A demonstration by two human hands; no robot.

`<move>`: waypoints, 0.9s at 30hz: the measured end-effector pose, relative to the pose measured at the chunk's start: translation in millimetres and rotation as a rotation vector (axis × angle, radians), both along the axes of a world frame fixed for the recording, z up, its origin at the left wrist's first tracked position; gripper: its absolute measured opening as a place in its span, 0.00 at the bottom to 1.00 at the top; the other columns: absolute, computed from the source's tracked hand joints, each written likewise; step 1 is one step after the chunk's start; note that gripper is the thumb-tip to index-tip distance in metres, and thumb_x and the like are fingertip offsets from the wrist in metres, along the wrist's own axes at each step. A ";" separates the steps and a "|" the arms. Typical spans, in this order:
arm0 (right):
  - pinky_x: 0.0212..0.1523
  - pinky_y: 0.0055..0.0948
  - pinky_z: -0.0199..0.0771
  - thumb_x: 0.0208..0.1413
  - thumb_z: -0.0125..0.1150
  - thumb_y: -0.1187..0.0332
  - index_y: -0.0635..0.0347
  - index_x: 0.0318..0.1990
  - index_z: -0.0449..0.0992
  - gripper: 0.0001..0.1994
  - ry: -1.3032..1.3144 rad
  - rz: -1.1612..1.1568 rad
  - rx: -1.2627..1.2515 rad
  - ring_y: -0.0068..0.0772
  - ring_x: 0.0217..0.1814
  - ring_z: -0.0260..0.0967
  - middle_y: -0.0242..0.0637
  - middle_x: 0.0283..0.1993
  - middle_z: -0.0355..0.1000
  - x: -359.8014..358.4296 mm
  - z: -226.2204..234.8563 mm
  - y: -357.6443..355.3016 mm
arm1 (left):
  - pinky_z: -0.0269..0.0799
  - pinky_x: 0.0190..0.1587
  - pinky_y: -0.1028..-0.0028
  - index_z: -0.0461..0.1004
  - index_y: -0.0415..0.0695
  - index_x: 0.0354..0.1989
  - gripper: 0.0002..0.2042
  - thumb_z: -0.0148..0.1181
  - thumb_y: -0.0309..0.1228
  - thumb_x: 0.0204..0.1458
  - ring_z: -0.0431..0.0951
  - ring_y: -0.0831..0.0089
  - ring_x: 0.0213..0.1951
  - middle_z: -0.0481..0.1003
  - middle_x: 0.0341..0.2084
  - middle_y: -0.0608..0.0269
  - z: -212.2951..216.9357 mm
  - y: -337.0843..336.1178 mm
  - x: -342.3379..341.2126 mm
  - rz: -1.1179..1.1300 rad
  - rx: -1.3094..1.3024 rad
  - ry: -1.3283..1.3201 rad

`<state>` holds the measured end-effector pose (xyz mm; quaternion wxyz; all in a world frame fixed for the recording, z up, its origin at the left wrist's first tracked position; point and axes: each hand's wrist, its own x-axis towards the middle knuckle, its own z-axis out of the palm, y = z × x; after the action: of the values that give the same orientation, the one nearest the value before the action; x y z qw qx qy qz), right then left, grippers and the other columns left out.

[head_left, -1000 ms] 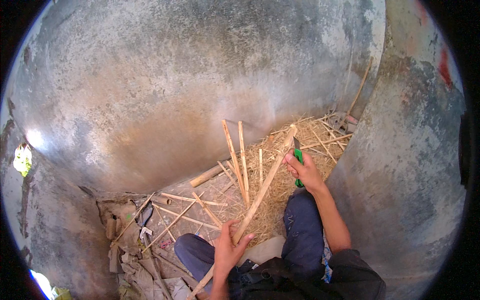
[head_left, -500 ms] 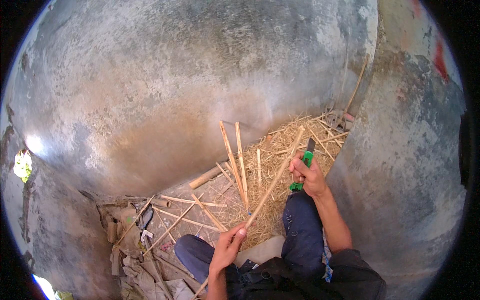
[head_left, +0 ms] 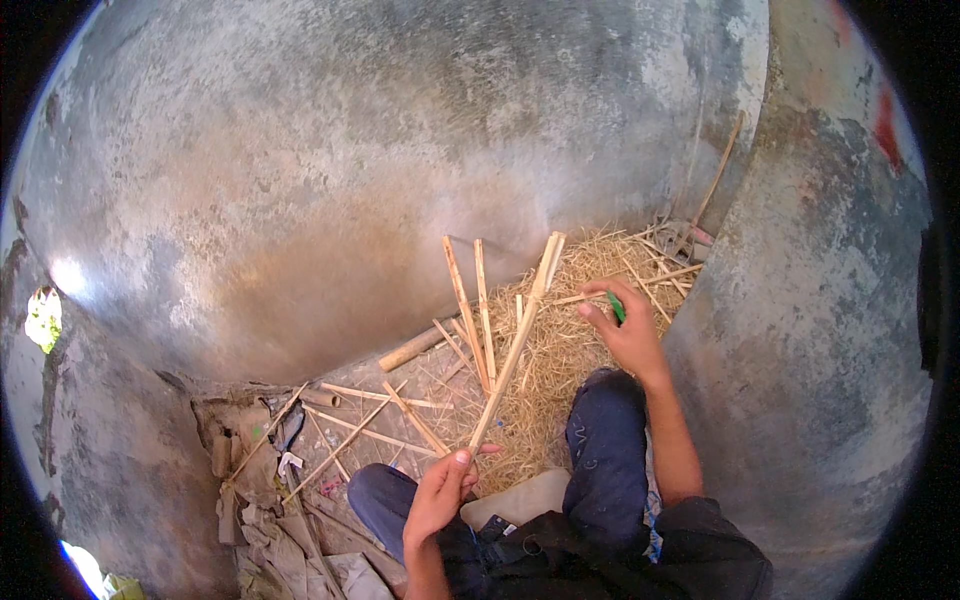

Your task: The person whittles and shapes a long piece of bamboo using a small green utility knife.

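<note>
My left hand (head_left: 441,492) is closed round the lower end of a long pale bamboo strip (head_left: 517,345), which slants up and away over the shavings. A lengthwise line near its top makes it look split or doubled; I cannot tell which. Right of the strip and apart from it is my right hand (head_left: 625,325), thumb and forefinger parted. The green handle of a utility knife (head_left: 615,308) shows inside its curled fingers; the blade is hidden. Two upright bamboo strips (head_left: 482,310) lean against the wall just beyond.
A heap of straw-like shavings (head_left: 590,270) lies ahead, against a grey plastered wall (head_left: 400,150). Loose strips (head_left: 350,440) and a thick bamboo piece (head_left: 411,350) litter the floor to the left. Crumpled cloth (head_left: 280,550) lies at the lower left. My knees flank the work.
The bamboo strip's top has swung left and its face has turned. My right hand has come off the strip's side, its fingers have loosened, and the knife blade has gone out of sight.
</note>
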<state>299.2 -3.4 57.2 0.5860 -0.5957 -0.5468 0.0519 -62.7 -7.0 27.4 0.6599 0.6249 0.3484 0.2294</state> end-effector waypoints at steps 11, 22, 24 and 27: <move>0.63 0.34 0.73 0.65 0.70 0.65 0.64 0.62 0.78 0.21 0.324 0.328 -0.109 0.33 0.62 0.75 0.40 0.54 0.82 -46.5 -12.6 -13.8 | 0.54 0.26 0.78 0.78 0.31 0.60 0.29 0.36 0.46 0.79 0.57 0.83 0.22 0.56 0.21 0.78 6.2 0.4 4.8 0.003 -0.002 0.033; 0.69 0.36 0.72 0.64 0.71 0.68 0.66 0.64 0.77 0.23 0.681 0.908 -0.281 0.30 0.65 0.75 0.45 0.60 0.81 -76.4 -9.8 -7.2 | 0.55 0.25 0.77 0.79 0.32 0.58 0.30 0.36 0.47 0.79 0.58 0.83 0.21 0.58 0.20 0.78 10.4 -2.1 8.6 -0.040 -0.076 0.014; 0.67 0.36 0.74 0.64 0.71 0.69 0.66 0.60 0.80 0.19 0.600 0.830 -0.342 0.30 0.62 0.77 0.43 0.57 0.83 -72.5 -21.3 -7.5 | 0.56 0.25 0.77 0.78 0.32 0.58 0.30 0.36 0.47 0.79 0.58 0.82 0.21 0.58 0.20 0.78 11.0 -1.8 9.0 -0.045 -0.076 0.021; 0.62 0.34 0.77 0.64 0.71 0.69 0.67 0.53 0.83 0.14 0.541 0.685 -0.440 0.29 0.55 0.80 0.41 0.50 0.85 -67.4 -25.2 -9.2 | 0.57 0.25 0.77 0.78 0.32 0.59 0.30 0.35 0.47 0.79 0.58 0.82 0.21 0.57 0.20 0.78 11.1 -0.8 8.1 -0.056 -0.069 0.024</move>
<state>231.9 -12.6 32.0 0.5164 -0.4565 -0.5157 0.5089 -54.7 -7.8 38.6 0.6830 0.6142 0.3461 0.1912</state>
